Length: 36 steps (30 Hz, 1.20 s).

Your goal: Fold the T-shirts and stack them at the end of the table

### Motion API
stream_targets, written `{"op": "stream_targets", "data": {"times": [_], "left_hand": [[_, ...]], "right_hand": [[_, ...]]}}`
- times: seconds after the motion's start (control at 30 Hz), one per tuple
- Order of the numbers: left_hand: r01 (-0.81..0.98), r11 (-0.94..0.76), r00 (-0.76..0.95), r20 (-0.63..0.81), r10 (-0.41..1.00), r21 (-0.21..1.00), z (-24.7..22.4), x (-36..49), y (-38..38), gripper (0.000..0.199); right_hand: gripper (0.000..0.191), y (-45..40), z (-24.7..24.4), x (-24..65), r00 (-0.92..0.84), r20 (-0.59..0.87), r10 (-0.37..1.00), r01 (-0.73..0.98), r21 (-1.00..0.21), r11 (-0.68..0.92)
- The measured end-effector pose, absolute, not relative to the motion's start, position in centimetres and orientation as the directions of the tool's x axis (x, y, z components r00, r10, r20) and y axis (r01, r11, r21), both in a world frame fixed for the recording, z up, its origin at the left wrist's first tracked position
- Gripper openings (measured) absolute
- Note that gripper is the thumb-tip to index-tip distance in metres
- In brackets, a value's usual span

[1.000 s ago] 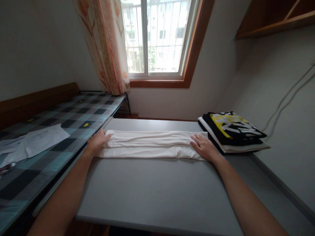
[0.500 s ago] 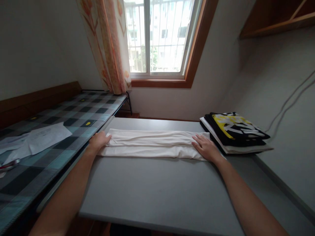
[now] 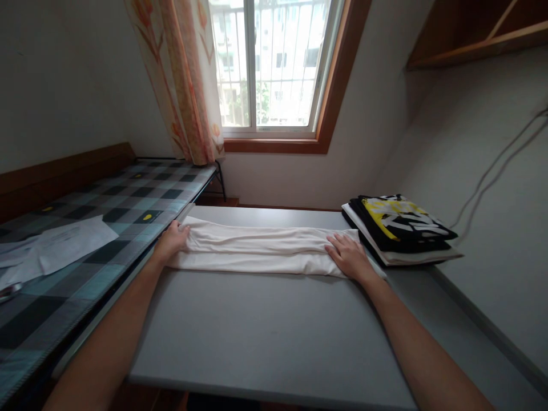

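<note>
1. From where I stand, the white cloth (image 3: 257, 245) lies on the grey table (image 3: 274, 331), a long folded strip running left to right across its farther half, with creases along its length.
2. The left hand (image 3: 172, 241) is at the strip's left end, touching it. Its fingers are bent close together around that end; I can't tell whether they pinch the fabric.
3. The right hand (image 3: 350, 256) rests palm down on the strip's right end, fingers slightly spread and laid over the fabric.
4. Just beyond the right hand, towards the right, sits a stack of folded clothes (image 3: 402, 228), a black piece with yellow and white print on top and a pale layer lower down.
5. Left of the table is a bed (image 3: 171, 181) with a checked cover, some white papers (image 3: 71, 245) lying on its nearer part.
6. On the far side, a window (image 3: 282, 68) lets in daylight, a floral curtain (image 3: 188, 85) hanging at its left.
7. High on the right is a wooden shelf (image 3: 483, 54).
</note>
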<state>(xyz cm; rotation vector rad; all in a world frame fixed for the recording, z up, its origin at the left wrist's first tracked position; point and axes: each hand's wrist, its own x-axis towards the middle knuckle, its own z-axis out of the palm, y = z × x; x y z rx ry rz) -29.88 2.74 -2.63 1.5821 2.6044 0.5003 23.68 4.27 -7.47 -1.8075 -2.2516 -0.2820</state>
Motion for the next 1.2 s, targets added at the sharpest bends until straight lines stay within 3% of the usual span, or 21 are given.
{"op": "stream_targets", "data": {"times": [0.1,0.27,0.43,0.67,0.83,0.93,1.03,1.2], "left_hand": [[0.846,0.410,-0.464,0.092,0.881,0.341,-2.9,-30.8,3.0,0.044],[0.866,0.437,-0.443,-0.033,0.896,0.242,-2.7,-31.3,2.7,0.048],[0.896,0.423,-0.431,0.037,0.902,0.139,-1.8,-30.5,2.0,0.037],[0.949,0.106,-0.164,0.175,0.971,0.297,1.2,-25.2,3.8,0.021],[0.956,-0.143,0.092,0.201,0.975,0.257,2.0,-15.8,4.5,0.021],[0.961,-0.246,0.232,0.115,0.966,0.127,0.3,-10.3,3.9,0.025],[0.967,-0.253,0.251,0.070,0.966,0.026,-1.3,-7.4,3.4,0.032],[0.976,-0.205,0.200,0.076,0.977,0.069,-0.7,-7.7,3.9,0.029]], "right_hand": [[0.055,4.1,-7.3,23.6,-0.183,0.264,0.947,0.982,0.002,0.189],[0.056,4.0,-7.0,23.6,-0.168,0.239,0.956,0.985,-0.007,0.175],[0.054,4.0,-6.8,23.4,-0.164,0.234,0.958,0.985,-0.019,0.173],[0.051,4.0,-6.7,23.2,-0.157,0.228,0.961,0.985,-0.027,0.168],[0.051,3.9,-6.6,23.1,-0.154,0.220,0.963,0.986,-0.033,0.165],[0.051,3.8,-6.5,23.1,-0.145,0.212,0.966,0.987,-0.033,0.156],[0.052,3.7,-6.4,23.0,-0.147,0.209,0.967,0.987,-0.037,0.158],[0.053,3.7,-6.4,23.0,-0.148,0.210,0.966,0.985,-0.056,0.163]]}}
